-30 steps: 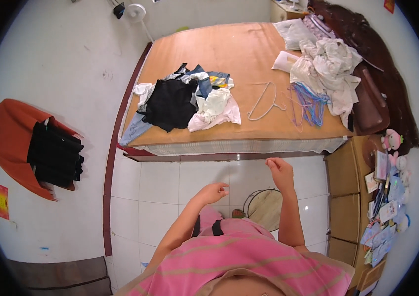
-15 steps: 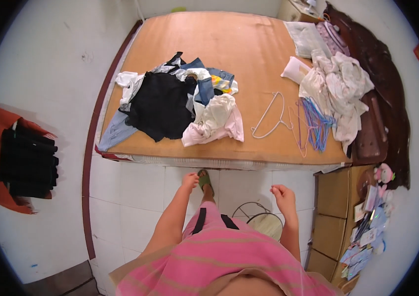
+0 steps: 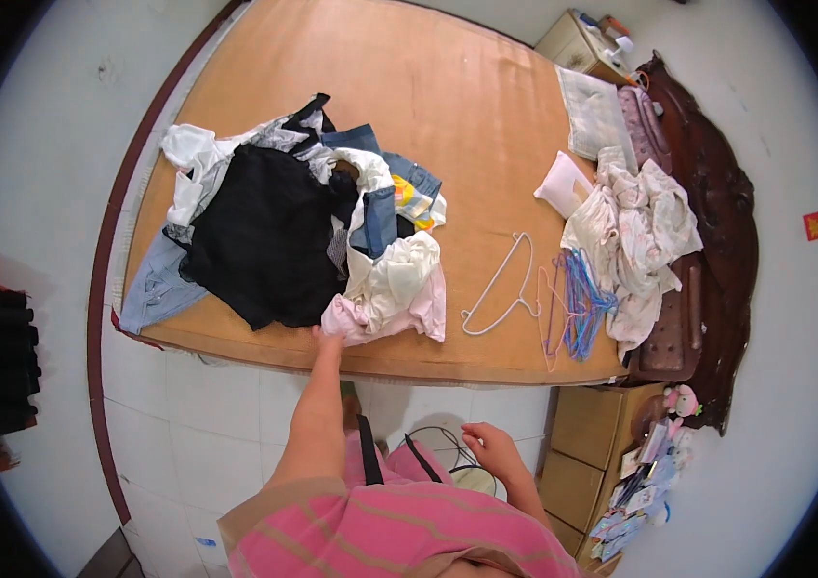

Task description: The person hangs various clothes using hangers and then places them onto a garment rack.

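Touching near edge of pale pink garment [image 3: 428,313] with left hand [image 3: 328,338], at front of bed [image 3: 486,144]; cannot tell how far closed, or whether gripping cloth. Holding right hand [image 3: 493,449] half open, loosely curled, empty, over tiled floor [image 3: 207,414]. Lying beside pale pink garment: black garment [image 3: 264,236]; farther right, white hanger [image 3: 497,286], bundle of coloured hangers [image 3: 586,310].

A tan bed [image 3: 486,106] spans the frame's upper middle. Clothes [image 3: 269,241] lie heaped left of centre; right of centre are a white hanger [image 3: 492,277], coloured hangers [image 3: 584,308], a pale packet [image 3: 563,183], crumpled cloth [image 3: 635,222] and a pillow [image 3: 597,111].
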Action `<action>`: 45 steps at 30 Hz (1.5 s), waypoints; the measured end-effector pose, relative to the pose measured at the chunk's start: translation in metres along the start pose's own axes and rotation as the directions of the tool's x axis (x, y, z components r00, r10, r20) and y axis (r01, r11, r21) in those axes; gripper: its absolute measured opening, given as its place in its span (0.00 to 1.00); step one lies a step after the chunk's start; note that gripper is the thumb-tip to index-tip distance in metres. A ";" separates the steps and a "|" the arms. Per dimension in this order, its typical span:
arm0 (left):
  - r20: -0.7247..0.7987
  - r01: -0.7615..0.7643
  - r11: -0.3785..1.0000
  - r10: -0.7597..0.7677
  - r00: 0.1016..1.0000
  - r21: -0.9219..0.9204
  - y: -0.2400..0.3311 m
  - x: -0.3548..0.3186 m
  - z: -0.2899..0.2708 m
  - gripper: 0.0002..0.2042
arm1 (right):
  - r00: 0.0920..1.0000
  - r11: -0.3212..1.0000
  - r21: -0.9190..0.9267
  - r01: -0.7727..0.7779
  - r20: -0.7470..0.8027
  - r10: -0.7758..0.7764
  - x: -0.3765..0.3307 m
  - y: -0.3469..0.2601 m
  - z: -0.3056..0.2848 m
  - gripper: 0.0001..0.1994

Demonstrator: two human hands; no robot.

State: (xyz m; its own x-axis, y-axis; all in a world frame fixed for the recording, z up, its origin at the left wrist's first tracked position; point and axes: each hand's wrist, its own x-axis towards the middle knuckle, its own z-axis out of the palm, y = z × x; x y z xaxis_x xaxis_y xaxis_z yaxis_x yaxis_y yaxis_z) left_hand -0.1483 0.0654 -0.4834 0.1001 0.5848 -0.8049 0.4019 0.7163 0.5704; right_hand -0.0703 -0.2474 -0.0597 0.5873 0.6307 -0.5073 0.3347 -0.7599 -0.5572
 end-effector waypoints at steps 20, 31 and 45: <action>0.953 -0.468 0.832 0.239 -0.185 -0.299 0.194 -0.407 0.049 0.09 | 0.933 -0.468 0.819 -0.332 0.211 -0.292 0.131 -0.038 -0.103 0.18; 0.565 -0.571 0.700 0.701 0.436 -0.428 0.195 -0.356 0.066 0.22 | 0.800 0.572 0.624 0.532 -0.151 -0.580 0.117 -0.033 -0.169 0.28; 0.538 -0.271 0.768 0.612 0.580 -0.580 0.237 -0.395 0.072 0.22 | 0.945 0.372 0.869 0.325 -0.289 -0.150 0.123 -0.052 -0.150 0.19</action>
State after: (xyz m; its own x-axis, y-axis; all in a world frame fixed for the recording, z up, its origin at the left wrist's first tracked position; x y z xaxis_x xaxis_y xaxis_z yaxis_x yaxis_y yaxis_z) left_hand -0.0270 -0.0231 -0.0414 0.7937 0.5724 -0.2060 -0.2464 0.6121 0.7514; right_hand 0.0951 -0.1537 0.0054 0.7182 0.6647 -0.2057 -0.3249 0.0589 -0.9439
